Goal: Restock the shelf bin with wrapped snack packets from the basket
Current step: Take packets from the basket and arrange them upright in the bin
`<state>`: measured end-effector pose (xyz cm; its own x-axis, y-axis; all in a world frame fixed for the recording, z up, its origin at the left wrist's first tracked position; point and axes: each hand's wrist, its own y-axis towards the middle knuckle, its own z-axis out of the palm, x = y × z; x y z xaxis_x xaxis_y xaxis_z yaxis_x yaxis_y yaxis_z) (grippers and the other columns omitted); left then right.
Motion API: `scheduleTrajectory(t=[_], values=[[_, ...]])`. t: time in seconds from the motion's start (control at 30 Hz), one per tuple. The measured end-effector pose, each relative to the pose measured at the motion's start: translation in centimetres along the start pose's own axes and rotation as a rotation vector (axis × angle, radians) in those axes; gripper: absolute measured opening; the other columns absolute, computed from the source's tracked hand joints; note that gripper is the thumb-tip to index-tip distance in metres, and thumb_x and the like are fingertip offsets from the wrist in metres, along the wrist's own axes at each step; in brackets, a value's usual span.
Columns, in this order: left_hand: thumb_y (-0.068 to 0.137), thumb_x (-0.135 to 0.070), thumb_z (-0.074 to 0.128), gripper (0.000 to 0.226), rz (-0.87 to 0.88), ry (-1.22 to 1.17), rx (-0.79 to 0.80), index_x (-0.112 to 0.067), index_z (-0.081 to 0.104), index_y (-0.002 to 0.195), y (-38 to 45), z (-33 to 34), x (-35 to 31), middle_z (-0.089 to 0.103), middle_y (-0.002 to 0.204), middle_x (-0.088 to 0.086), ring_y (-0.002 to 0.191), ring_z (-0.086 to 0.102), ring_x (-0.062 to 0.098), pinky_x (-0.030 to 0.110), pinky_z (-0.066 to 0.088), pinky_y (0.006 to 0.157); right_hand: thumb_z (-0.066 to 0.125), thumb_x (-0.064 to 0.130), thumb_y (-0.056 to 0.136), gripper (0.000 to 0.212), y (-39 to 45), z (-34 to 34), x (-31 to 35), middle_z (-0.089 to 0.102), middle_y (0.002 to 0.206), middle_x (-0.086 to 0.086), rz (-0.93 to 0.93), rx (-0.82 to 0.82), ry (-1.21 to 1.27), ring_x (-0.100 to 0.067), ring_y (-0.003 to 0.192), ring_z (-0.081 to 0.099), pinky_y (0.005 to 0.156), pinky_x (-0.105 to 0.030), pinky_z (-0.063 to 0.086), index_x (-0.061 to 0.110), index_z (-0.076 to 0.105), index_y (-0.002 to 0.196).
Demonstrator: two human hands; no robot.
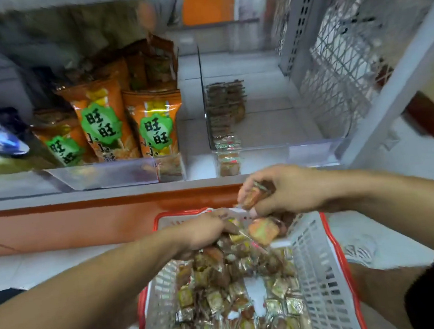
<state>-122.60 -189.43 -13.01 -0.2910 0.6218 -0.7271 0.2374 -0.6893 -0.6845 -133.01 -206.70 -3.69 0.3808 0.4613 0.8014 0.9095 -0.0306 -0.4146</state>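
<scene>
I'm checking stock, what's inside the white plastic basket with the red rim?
The white plastic basket with the red rim holds small wrapped snack packets. The hands cover those at its far end.

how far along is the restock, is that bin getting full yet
Early on, it seems. One row of packets already stands along the left wall of the clear shelf bin; the rest of its floor is bare. In hand: the right hand pinches a snack packet above the basket, and the left hand reaches into the pile. Left: the basket holds many loose packets.
</scene>
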Motion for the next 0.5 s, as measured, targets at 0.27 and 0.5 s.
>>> scheduleTrajectory(t=[0.27, 0.5], values=[[0.103, 0.004, 0.041, 0.04, 0.213, -0.395, 0.203, -0.018, 0.062, 0.129, -7.8, 1.3, -8.2, 0.068, 0.061, 0.005, 0.042, 0.062, 0.012, 0.016, 0.043, 0.036, 0.071, 0.011, 0.077, 0.033, -3.5, -3.7, 6.1, 0.073, 0.077, -0.003, -0.056, -0.056, 1.014, -0.012, 0.057, 0.07, 0.053, -0.029, 0.061, 0.019, 0.071, 0.109], [0.098, -0.016, 0.049, 0.031, 0.169, -0.572, 0.088, -0.012, 0.074, 0.115, -6.6, 2.1, -8.9, 0.072, 0.088, 0.011, 0.063, 0.071, 0.026, 0.024, 0.049, 0.042, 0.073, 0.015, 0.077, 0.026, -1.1, -3.0, 4.5, 0.073, 0.085, -0.002, -0.142, -0.389, 0.971, -0.013, 0.067, 0.069, 0.053, -0.027, 0.06, 0.019, 0.071, 0.102]])
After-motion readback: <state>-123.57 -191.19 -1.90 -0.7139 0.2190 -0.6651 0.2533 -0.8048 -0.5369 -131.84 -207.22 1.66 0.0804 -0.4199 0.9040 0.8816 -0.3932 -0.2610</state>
